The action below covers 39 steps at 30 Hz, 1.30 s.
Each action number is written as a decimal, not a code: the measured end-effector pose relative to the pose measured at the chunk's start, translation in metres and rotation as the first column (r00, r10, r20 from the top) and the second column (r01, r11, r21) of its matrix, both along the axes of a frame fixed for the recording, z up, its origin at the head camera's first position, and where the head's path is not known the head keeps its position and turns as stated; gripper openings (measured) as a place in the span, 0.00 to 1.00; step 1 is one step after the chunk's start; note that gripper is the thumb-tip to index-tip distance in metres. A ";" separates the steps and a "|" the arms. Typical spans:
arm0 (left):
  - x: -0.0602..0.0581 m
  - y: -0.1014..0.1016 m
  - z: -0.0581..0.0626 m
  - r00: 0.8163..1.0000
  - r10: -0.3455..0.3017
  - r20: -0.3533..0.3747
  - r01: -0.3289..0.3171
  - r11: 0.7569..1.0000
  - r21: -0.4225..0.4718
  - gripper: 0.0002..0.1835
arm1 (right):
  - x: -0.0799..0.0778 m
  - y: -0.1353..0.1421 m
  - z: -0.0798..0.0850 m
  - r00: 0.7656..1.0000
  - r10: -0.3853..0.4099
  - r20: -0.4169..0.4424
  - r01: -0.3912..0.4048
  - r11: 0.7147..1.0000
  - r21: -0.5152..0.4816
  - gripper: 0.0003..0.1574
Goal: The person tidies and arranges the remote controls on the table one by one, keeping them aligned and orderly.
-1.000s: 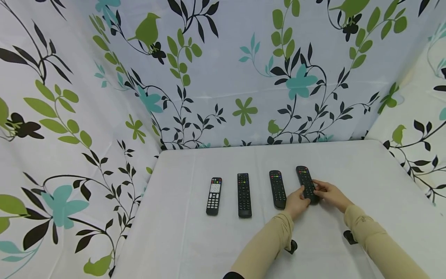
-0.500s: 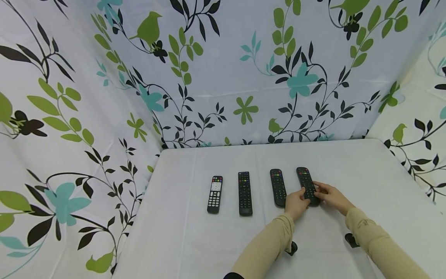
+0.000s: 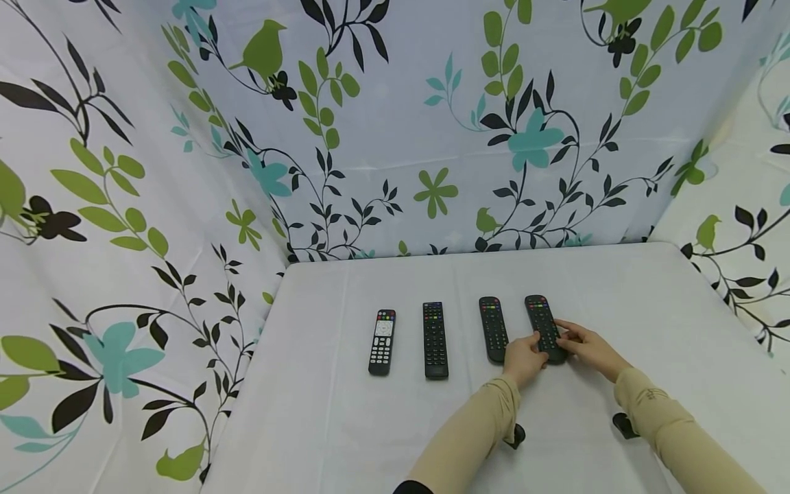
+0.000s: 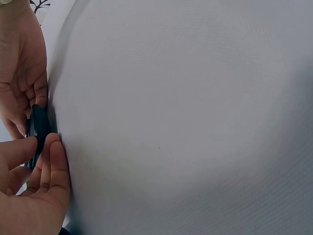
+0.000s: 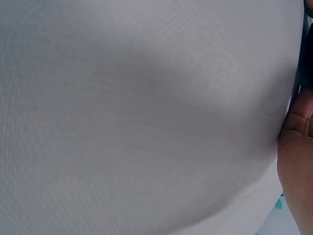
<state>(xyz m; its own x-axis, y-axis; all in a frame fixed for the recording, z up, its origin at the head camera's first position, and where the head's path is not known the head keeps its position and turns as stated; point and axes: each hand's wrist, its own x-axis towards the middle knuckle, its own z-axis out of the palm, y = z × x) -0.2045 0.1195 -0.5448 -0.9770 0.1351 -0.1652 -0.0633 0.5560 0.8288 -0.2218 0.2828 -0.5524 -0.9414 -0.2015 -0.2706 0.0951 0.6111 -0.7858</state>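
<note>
A black remote control [image 3: 540, 321] lies at the right end of a row of remotes, its top leaning slightly left. At its lower left edge, my left hand [image 3: 524, 359] pinches it near the bottom end. My right hand [image 3: 590, 348] grips the opposite long edge with thumb and fingertips. Seen from the left wrist, the remote [image 4: 41, 123] shows edge-on between both hands, with the left thumb over it and the other fingers low by the cloth. The right wrist view catches part of the right hand [image 5: 298, 147] at its edge.
Just left of the held remote lies another black remote [image 3: 492, 328], close to my left hand. Farther left are a long black remote [image 3: 435, 343] and a smaller one with white buttons [image 3: 382, 343]. A white cloth [image 3: 345, 425] covers the table; patterned curtains [image 3: 395, 137] surround it.
The held remote has slid slightly toward me, so its top now sits nearly level with its neighbour's. Both hands keep their hold. The head view has shifted a little.
</note>
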 end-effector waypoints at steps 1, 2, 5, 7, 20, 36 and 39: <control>0.000 0.000 0.000 1.000 0.000 0.005 0.000 1.000 0.001 0.26 | 0.000 0.000 0.000 1.000 -0.003 0.001 0.003 1.000 0.003 0.39; 0.000 -0.001 0.001 1.000 0.001 0.008 -0.001 1.000 0.001 0.26 | 0.000 0.000 -0.001 1.000 -0.001 0.000 0.001 1.000 0.002 0.39; 0.001 -0.001 0.000 1.000 0.001 0.010 -0.001 1.000 -0.007 0.26 | -0.001 0.000 -0.003 1.000 -0.003 0.000 0.003 1.000 0.015 0.39; 0.001 -0.001 0.000 1.000 0.001 0.007 -0.001 1.000 -0.020 0.26 | -0.001 0.000 -0.004 1.000 -0.001 -0.002 0.001 1.000 0.020 0.40; -0.002 -0.005 -0.001 1.000 0.018 0.004 -0.018 1.000 -0.019 0.26 | -0.004 -0.008 -0.004 1.000 0.000 0.005 0.000 1.000 0.027 0.39; 0.008 -0.002 0.027 0.978 -0.160 -0.134 0.140 0.979 -0.149 0.26 | 0.004 0.011 0.017 1.000 -0.008 -0.006 0.008 0.995 0.103 0.41; 0.008 -0.010 0.038 0.942 -0.242 -0.232 0.189 0.955 -0.230 0.25 | 0.010 0.017 0.024 0.998 -0.026 -0.057 0.035 0.988 0.151 0.41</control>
